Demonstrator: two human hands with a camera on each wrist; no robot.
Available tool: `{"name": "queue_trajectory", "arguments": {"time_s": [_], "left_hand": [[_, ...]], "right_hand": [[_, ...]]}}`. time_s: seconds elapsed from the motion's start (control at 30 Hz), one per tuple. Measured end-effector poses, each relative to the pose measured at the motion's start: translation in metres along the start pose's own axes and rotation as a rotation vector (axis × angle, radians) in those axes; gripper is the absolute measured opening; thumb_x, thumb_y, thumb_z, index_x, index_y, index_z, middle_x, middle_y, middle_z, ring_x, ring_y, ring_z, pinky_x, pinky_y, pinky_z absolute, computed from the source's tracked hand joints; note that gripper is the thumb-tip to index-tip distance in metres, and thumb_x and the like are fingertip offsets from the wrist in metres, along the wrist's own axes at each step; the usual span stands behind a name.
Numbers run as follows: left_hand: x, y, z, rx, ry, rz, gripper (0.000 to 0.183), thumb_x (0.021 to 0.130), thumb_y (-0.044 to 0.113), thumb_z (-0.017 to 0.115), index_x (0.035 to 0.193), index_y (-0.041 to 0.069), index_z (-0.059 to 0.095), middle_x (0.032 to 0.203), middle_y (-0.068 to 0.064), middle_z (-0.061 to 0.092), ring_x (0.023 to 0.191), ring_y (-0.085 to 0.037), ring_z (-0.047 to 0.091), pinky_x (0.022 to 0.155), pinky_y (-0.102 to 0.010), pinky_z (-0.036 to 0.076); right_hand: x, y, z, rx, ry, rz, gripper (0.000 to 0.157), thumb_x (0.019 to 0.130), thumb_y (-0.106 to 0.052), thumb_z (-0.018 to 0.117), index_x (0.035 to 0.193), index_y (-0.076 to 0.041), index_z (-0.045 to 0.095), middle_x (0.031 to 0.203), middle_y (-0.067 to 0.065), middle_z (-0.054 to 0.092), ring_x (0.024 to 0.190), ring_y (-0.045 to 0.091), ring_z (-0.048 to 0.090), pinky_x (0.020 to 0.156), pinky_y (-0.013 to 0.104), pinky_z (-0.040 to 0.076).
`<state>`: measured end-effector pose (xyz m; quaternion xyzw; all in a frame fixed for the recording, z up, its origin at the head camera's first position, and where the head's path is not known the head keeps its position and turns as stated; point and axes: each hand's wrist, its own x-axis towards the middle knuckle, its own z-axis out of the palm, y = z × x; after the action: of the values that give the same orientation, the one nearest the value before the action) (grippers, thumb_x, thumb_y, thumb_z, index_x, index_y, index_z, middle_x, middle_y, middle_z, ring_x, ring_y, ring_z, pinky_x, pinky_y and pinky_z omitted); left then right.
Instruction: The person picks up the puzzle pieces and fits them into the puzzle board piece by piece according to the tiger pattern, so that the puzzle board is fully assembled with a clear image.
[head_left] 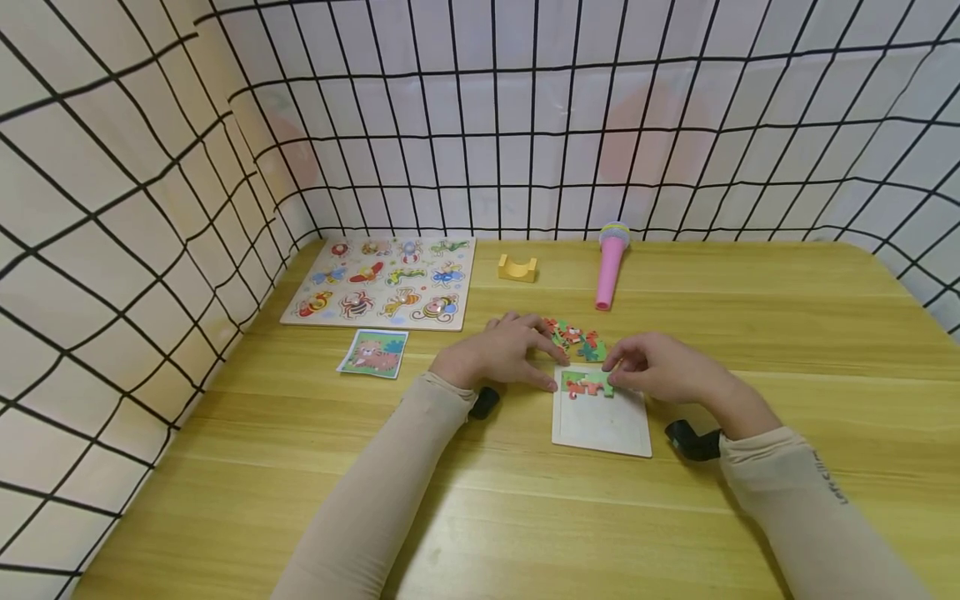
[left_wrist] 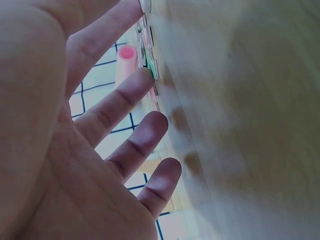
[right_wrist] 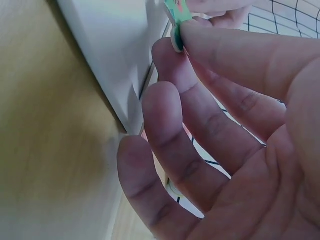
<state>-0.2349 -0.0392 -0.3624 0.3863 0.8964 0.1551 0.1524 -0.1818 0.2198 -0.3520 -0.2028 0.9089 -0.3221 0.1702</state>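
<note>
A white puzzle tray [head_left: 600,427] lies on the table, with several joined jigsaw pieces [head_left: 581,384] along its far edge. My right hand [head_left: 663,372] pinches a green jigsaw piece [right_wrist: 178,27] between thumb and fingers, over the tray's far right part. The hand's other fingers are loosely bent. My left hand [head_left: 506,354] rests at the tray's left side, fingers spread, thumb near the tray's upper left corner. Its fingertips [left_wrist: 145,77] are beside a pile of loose jigsaw pieces [head_left: 573,335] just beyond the tray; the hand partly hides the pile.
A picture card [head_left: 375,353] lies left of the left hand. Farther back are an insect peg board [head_left: 386,283], a yellow notched block [head_left: 517,269] and a pink toy microphone [head_left: 611,268]. Black netting [head_left: 532,150] stands behind the wooden table [head_left: 787,333] and at its sides.
</note>
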Motion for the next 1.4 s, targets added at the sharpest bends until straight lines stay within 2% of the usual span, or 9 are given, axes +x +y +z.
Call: {"name": "queue_trajectory", "arguments": {"time_s": [0.37, 0.63, 1.0, 1.4], "left_hand": [[0.0003, -0.0003, -0.0003, 0.002, 0.000, 0.005, 0.043, 0.086, 0.052, 0.076, 0.127, 0.037, 0.071, 0.142, 0.000, 0.047, 0.125, -0.023, 0.037, 0.103, -0.048, 0.029], [0.0000, -0.0002, -0.0004, 0.007, -0.003, 0.004, 0.043, 0.086, 0.052, 0.076, 0.126, 0.037, 0.071, 0.141, 0.000, 0.047, 0.124, -0.023, 0.037, 0.102, -0.048, 0.029], [-0.0002, -0.0001, -0.0001, 0.008, 0.003, 0.008, 0.043, 0.086, 0.052, 0.076, 0.126, 0.037, 0.071, 0.140, 0.001, 0.048, 0.124, -0.023, 0.038, 0.102, -0.048, 0.029], [-0.0006, 0.0006, -0.0008, 0.004, -0.005, 0.004, 0.043, 0.086, 0.051, 0.076, 0.127, 0.037, 0.071, 0.140, 0.001, 0.047, 0.124, -0.022, 0.037, 0.103, -0.047, 0.029]], "right_hand": [[0.0011, -0.0045, 0.0033, -0.020, 0.014, -0.006, 0.010, 0.095, -0.010, 0.069, 0.103, -0.004, 0.071, 0.086, -0.001, 0.067, 0.075, 0.016, 0.056, 0.065, 0.033, 0.047], [0.0016, -0.0039, 0.0043, -0.057, 0.023, 0.009, 0.011, 0.096, -0.015, 0.069, 0.102, -0.006, 0.072, 0.083, 0.000, 0.063, 0.075, 0.017, 0.054, 0.066, 0.034, 0.046], [0.0008, -0.0037, 0.0038, -0.059, -0.013, -0.006, 0.013, 0.093, -0.014, 0.073, 0.104, -0.008, 0.073, 0.082, 0.000, 0.063, 0.075, 0.018, 0.056, 0.067, 0.035, 0.047], [0.0020, -0.0042, 0.0088, -0.102, 0.008, 0.005, 0.010, 0.093, -0.015, 0.073, 0.102, -0.011, 0.074, 0.081, 0.000, 0.060, 0.074, 0.018, 0.053, 0.066, 0.034, 0.045]]}}
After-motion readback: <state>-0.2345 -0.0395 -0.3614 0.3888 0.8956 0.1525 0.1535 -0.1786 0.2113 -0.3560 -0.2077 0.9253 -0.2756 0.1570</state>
